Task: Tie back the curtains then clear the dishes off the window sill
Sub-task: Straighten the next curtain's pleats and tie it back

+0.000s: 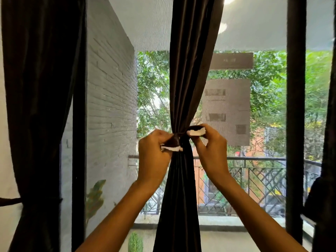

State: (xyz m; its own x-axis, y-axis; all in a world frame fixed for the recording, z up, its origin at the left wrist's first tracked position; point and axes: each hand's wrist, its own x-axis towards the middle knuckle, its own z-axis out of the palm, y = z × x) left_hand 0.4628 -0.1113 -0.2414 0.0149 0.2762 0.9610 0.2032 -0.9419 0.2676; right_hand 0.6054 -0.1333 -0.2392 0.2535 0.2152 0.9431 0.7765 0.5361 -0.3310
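Observation:
A dark brown curtain (189, 70) hangs in the middle of the window, gathered into a narrow waist at hand height. A dark tie-back band (177, 140) with white ends wraps that waist. My left hand (154, 151) pinches the band's left white end (171, 148) just left of the gathered cloth. My right hand (211, 148) pinches the band's right white end (197, 132) a little higher, to the right. Another dark curtain (36, 106) hangs at the far left, held by its own tie (11, 200). The sill and dishes are out of view.
Dark window frame posts stand at left (79, 142) and right (295, 124). Behind the mesh screen lie a grey brick wall (111, 106), a balcony railing (254, 179) and trees. More dark cloth (325, 197) hangs at the right edge.

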